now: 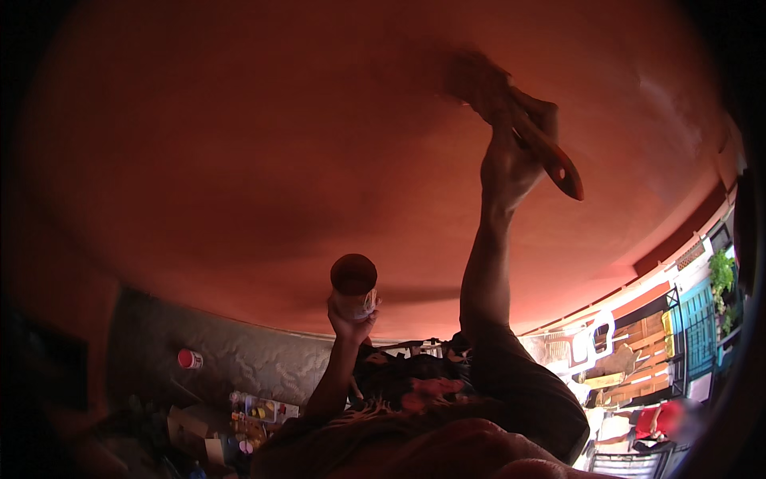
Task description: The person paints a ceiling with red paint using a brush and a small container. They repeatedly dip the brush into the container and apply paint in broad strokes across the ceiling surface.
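Observation:
My right hand [511, 164] reaches up high, its fingers wrapped round a wide paintbrush [549, 152] with a long reddish handle that has a hole at its end. The dark, blurred bristles meet the red-orange painted wall [239, 144], which fills most of the view. Lower down and to the left, my left hand [351, 321] grips a small round paint container [355, 271] from below. Its open top faces me and the inside looks dark red; how much paint it holds cannot be made out. A streaked, pale side shows beside my fingers.
On the grey floor at the left stands a small red-and-white bucket [190, 359]. Cardboard boxes [195, 435] and assorted bottles lie below it. At the right are white plastic chairs [590, 343], wooden boards, a teal gate [700, 327] and a person in red [656, 421].

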`<action>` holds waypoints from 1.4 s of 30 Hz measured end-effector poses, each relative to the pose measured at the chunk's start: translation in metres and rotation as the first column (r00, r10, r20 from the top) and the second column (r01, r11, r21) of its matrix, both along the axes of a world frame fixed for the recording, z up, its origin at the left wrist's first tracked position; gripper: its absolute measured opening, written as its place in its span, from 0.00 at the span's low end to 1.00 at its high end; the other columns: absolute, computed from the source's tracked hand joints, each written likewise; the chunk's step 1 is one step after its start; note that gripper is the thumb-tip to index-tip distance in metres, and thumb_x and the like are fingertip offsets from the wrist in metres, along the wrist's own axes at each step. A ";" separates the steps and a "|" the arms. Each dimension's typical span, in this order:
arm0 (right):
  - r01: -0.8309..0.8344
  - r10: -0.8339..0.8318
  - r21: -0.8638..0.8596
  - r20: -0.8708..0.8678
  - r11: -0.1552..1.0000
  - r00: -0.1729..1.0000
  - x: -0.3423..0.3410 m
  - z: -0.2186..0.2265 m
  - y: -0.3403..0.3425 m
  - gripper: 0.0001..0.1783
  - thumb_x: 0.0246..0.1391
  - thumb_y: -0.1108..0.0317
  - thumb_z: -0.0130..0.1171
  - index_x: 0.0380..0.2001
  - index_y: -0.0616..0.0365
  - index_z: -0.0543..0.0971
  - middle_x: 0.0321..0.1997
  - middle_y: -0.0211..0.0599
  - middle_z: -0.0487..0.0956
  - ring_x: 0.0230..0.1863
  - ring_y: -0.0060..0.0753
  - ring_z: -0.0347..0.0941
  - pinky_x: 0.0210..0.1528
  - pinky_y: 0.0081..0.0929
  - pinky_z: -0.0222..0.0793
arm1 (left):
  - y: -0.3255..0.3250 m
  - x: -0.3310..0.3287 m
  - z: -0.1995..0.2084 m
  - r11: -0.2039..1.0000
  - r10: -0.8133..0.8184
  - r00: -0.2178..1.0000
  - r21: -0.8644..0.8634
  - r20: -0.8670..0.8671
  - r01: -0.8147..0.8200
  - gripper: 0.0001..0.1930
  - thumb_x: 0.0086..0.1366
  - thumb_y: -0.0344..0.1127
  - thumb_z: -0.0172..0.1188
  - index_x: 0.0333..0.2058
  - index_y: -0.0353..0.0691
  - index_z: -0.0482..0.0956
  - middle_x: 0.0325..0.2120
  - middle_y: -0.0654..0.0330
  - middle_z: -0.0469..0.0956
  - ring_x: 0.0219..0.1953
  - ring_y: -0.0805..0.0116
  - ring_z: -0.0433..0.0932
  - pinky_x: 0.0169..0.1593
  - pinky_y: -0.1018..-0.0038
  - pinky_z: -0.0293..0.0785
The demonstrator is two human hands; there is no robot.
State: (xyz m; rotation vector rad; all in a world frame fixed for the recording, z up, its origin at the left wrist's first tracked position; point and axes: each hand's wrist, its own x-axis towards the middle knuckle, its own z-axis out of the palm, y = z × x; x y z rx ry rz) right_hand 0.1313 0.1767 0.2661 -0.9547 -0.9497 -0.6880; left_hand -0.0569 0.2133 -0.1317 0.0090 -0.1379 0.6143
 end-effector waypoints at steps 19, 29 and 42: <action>0.020 0.045 -0.204 0.309 0.979 0.950 -0.093 -0.010 0.063 0.14 0.48 0.80 0.63 0.39 0.55 0.82 0.43 0.35 0.80 0.33 0.33 0.82 0.25 0.28 0.74 | 0.000 0.007 -0.012 1.000 0.008 0.999 0.029 -0.044 -0.007 0.41 0.62 0.68 0.53 0.60 0.37 0.68 0.54 0.50 0.73 0.47 0.49 0.71 0.37 0.68 0.75; 0.100 -0.086 0.104 -0.132 0.989 0.987 0.068 -0.030 -0.051 0.13 0.58 0.69 0.63 0.42 0.67 0.76 0.43 0.42 0.80 0.43 0.35 0.80 0.49 0.32 0.75 | 0.000 0.013 -0.005 0.999 -0.038 0.993 -0.023 -0.116 0.035 0.36 0.63 0.67 0.51 0.55 0.40 0.72 0.44 0.49 0.77 0.43 0.47 0.74 0.32 0.66 0.74; 0.535 -0.498 -0.121 0.243 0.836 0.833 0.041 -0.043 -0.038 0.19 0.40 0.77 0.64 0.40 0.50 0.81 0.45 0.34 0.80 0.33 0.38 0.81 0.24 0.31 0.72 | 0.010 0.017 -0.002 0.983 -0.131 0.987 0.116 -0.090 0.141 0.37 0.62 0.64 0.55 0.59 0.40 0.68 0.53 0.54 0.72 0.48 0.49 0.70 0.38 0.68 0.72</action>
